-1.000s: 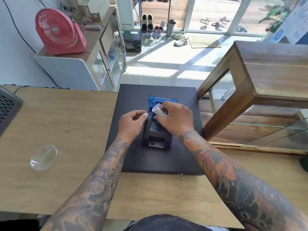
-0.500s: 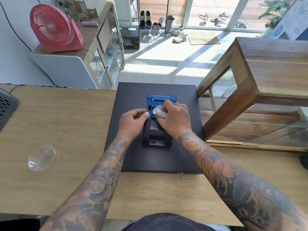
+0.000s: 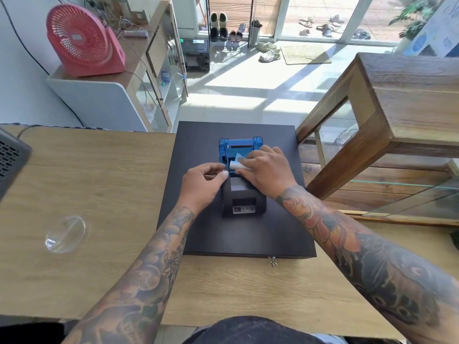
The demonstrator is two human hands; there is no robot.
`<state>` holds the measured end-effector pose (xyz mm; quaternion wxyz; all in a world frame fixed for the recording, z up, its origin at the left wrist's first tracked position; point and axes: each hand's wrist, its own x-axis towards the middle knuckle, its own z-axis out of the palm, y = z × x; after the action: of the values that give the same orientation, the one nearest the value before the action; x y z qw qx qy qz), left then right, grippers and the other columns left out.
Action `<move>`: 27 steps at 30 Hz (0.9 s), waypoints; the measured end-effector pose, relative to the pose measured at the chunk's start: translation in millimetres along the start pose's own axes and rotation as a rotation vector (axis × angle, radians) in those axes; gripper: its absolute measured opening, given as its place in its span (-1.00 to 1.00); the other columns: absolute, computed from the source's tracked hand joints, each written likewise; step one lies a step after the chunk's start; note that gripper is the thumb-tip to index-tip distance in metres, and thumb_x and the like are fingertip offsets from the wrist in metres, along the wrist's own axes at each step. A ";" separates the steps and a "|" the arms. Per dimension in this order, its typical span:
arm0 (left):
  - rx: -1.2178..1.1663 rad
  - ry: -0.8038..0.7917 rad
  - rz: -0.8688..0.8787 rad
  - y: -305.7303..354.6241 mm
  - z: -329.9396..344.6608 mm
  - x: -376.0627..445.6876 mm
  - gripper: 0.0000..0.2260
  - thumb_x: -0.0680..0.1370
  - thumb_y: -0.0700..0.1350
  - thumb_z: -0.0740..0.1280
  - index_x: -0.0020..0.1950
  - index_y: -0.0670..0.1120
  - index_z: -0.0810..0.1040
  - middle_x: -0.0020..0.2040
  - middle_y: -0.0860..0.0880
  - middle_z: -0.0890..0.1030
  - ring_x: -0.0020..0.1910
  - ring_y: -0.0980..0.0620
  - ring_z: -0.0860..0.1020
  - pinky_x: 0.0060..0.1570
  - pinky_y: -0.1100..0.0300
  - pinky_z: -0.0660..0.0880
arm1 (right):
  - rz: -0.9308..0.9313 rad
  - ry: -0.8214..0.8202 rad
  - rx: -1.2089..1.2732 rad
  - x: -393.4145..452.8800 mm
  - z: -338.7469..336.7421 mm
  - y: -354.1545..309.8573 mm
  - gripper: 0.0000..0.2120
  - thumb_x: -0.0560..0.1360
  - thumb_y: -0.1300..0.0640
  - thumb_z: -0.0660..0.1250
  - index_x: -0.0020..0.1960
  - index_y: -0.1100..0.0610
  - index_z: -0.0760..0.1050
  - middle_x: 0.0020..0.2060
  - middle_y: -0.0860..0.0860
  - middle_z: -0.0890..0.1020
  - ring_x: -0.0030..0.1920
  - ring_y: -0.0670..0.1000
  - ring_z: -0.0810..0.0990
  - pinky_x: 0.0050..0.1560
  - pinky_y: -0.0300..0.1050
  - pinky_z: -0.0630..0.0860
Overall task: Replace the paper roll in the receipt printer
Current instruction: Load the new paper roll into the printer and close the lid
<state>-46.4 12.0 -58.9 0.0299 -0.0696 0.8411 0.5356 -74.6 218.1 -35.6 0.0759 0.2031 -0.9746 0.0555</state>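
A small black receipt printer [image 3: 244, 201] stands on a black cash drawer [image 3: 248, 234], its blue lid [image 3: 240, 145] swung open toward the far side. My right hand [image 3: 267, 171] grips a white paper roll [image 3: 236, 165] over the open paper bay, a loose end of paper curling up from it. My left hand [image 3: 203, 181] rests against the printer's left side, its fingertips pinched together right by the roll's end; whether they touch the paper I cannot tell. The inside of the bay is mostly hidden by my hands.
The drawer sits on a light wooden counter [image 3: 87, 182]. A clear plastic dome lid [image 3: 66, 234] lies at the left. A dark device corner [image 3: 11, 157] shows at the far left. A wood and glass display case [image 3: 387, 125] stands close on the right.
My right hand has lowered the roll slightly into the open printer, and a flap of paper now sticks up from it. My left hand stays beside the printer.
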 end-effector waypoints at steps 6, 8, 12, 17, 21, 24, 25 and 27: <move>0.052 -0.005 0.006 4.2 0.1 -4.7 -0.69 0.45 0.01 0.63 0.17 0.10 0.73 -0.02 0.25 0.72 -0.11 0.28 0.67 -0.13 0.56 0.49 | -0.056 -0.083 0.019 0.5 -5.8 -2.9 -0.66 0.69 -0.06 0.15 0.26 -0.01 0.63 0.13 -0.03 0.69 0.12 0.11 0.55 0.10 0.08 0.44; 0.058 0.002 0.003 4.5 -0.9 -7.1 -0.65 0.41 0.03 0.66 0.17 0.13 0.72 -0.05 0.22 0.72 -0.10 0.33 0.66 -0.17 0.58 0.47 | -0.066 -0.097 0.033 1.8 -9.8 -2.1 -0.68 0.67 -0.01 0.15 0.26 -0.03 0.63 0.16 -0.04 0.70 0.15 0.12 0.54 0.12 0.07 0.41; 0.073 0.000 -0.010 4.0 -3.4 -10.0 -0.60 0.40 0.07 0.67 0.20 0.12 0.72 -0.13 0.14 0.74 -0.14 0.26 0.68 -0.17 0.50 0.49 | -0.111 -0.117 0.061 6.0 -19.5 1.0 -0.67 0.65 0.03 0.23 0.34 -0.10 0.64 0.23 -0.05 0.71 0.24 0.12 0.58 0.19 0.07 0.44; 0.068 -0.006 -0.024 5.0 -2.9 -11.1 -0.62 0.40 0.07 0.66 0.20 0.13 0.72 -0.19 0.10 0.75 -0.13 0.20 0.70 -0.07 0.34 0.54 | -0.183 -0.120 0.100 11.5 -27.4 3.1 -0.71 0.67 -0.03 0.26 0.31 -0.12 0.66 0.26 -0.10 0.71 0.31 0.03 0.62 0.24 0.01 0.44; 0.058 -0.004 -0.033 4.5 -3.3 -11.9 -0.64 0.40 0.07 0.67 0.17 0.14 0.72 -0.19 0.09 0.75 -0.16 0.23 0.69 -0.10 0.38 0.53 | -0.179 -0.140 0.127 18.4 -26.2 5.7 -0.69 0.65 -0.01 0.26 0.33 -0.14 0.65 0.27 -0.12 0.70 0.32 0.01 0.62 0.28 -0.02 0.44; 0.057 0.001 -0.039 4.9 -3.6 -11.5 -0.65 0.40 0.06 0.67 0.15 0.13 0.73 -0.21 0.07 0.75 -0.15 0.20 0.69 -0.10 0.39 0.51 | -0.201 -0.204 0.149 19.9 -24.8 8.6 -0.64 0.70 -0.04 0.17 0.42 -0.15 0.57 0.35 -0.15 0.65 0.40 0.01 0.55 0.32 0.02 0.40; 0.061 0.000 -0.035 5.1 -3.8 -11.6 -0.65 0.40 0.06 0.67 0.15 0.13 0.73 -0.20 0.07 0.75 -0.15 0.19 0.69 -0.09 0.39 0.51 | -0.205 -0.193 0.143 18.7 -23.7 9.0 -0.65 0.71 -0.04 0.16 0.42 -0.17 0.57 0.35 -0.17 0.65 0.39 0.00 0.55 0.30 0.02 0.39; 0.067 -0.001 -0.028 5.0 -4.1 -11.8 -0.64 0.40 0.07 0.67 0.16 0.14 0.73 -0.19 0.08 0.75 -0.14 0.19 0.70 -0.08 0.39 0.51 | -0.190 -0.134 0.143 15.3 -21.0 8.4 -0.69 0.70 -0.01 0.22 0.36 -0.18 0.62 0.29 -0.19 0.68 0.34 -0.03 0.59 0.26 0.01 0.39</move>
<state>-35.4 11.4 -51.2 0.0402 -0.0803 0.8574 0.5068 -89.2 222.7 -13.1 0.0009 0.3026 -0.9475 0.1039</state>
